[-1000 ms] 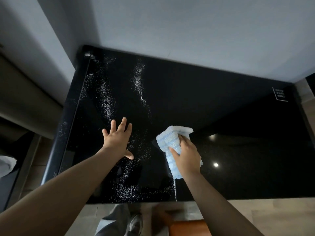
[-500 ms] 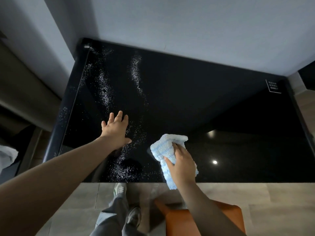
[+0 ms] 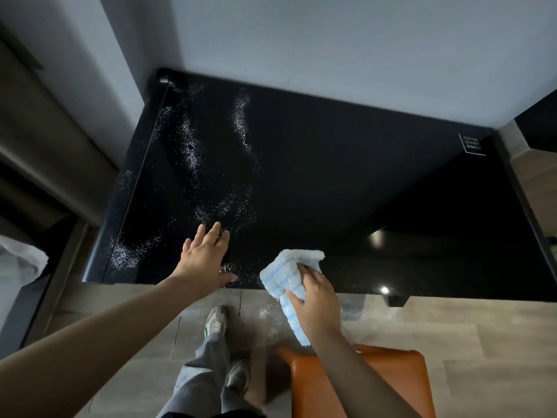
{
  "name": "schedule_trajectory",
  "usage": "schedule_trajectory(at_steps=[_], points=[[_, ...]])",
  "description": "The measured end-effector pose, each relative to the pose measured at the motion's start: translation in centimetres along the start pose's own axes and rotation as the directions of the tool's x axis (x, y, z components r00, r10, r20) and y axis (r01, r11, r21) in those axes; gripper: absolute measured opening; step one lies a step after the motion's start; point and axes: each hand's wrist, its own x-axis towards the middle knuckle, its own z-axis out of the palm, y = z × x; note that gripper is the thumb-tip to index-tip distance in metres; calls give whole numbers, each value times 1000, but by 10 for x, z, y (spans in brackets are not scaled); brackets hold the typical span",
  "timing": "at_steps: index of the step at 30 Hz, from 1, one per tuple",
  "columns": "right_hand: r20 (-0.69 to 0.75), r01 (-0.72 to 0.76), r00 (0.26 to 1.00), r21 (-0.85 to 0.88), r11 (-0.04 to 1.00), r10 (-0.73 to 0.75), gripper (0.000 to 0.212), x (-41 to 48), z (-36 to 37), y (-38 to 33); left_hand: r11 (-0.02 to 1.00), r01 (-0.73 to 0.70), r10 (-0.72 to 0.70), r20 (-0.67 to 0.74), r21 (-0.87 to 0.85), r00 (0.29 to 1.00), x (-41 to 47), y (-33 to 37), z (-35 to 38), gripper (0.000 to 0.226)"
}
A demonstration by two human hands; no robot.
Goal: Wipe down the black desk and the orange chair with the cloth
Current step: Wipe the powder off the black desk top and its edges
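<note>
The glossy black desk (image 3: 346,182) stands against the wall, its left half strewn with white crumbs (image 3: 193,152). My left hand (image 3: 205,257) lies flat and open on the desk near its front edge. My right hand (image 3: 316,300) grips a bunched light blue cloth (image 3: 286,276) right at the desk's front edge, the cloth's tail hanging below my palm. The orange chair (image 3: 391,384) sits below, at the bottom right, partly hidden by my right forearm.
A grey wall (image 3: 331,40) backs the desk. A white label (image 3: 471,143) sits at the desk's far right corner. My legs and shoes (image 3: 215,324) stand on the wood floor, where some white crumbs lie. A white bag (image 3: 18,260) shows at the far left.
Both hands have drawn back toward the desk's front edge. The cloth swept crumbs forward, and some now lie on the floor. The view tilted down, showing more of the chair.
</note>
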Motion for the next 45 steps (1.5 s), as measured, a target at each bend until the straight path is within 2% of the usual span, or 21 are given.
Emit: schedule_trajectory(at_steps=[4, 9, 14, 21, 28, 38, 45], points=[[57, -35, 998, 51, 998, 32, 48, -16, -6, 3, 1000, -16, 16, -23, 2, 1000, -21, 11, 2, 97], [97, -126, 988, 100, 987, 116, 35, -42, -12, 10, 998, 52, -52, 15, 21, 999, -50, 17, 6, 95], [37, -151, 988, 160, 975, 147, 29, -52, -27, 12, 995, 98, -100, 54, 30, 994, -69, 13, 0, 91], [-62, -123, 988, 263, 957, 144, 27, -19, -60, -20, 991, 132, -132, 0, -8, 991, -71, 1, -23, 91], [-111, -71, 988, 317, 946, 111, 16, 24, -68, -70, 990, 128, -127, 33, -52, 991, -60, -42, -46, 89], [-180, -88, 973, 295, 951, 146, 22, 82, -65, -146, 997, 54, -54, 1, -50, 999, -14, -128, -99, 85], [-200, -102, 966, 293, 951, 165, 19, 114, -60, -178, 999, 4, -4, -3, -40, 1000, 22, -154, -123, 85]])
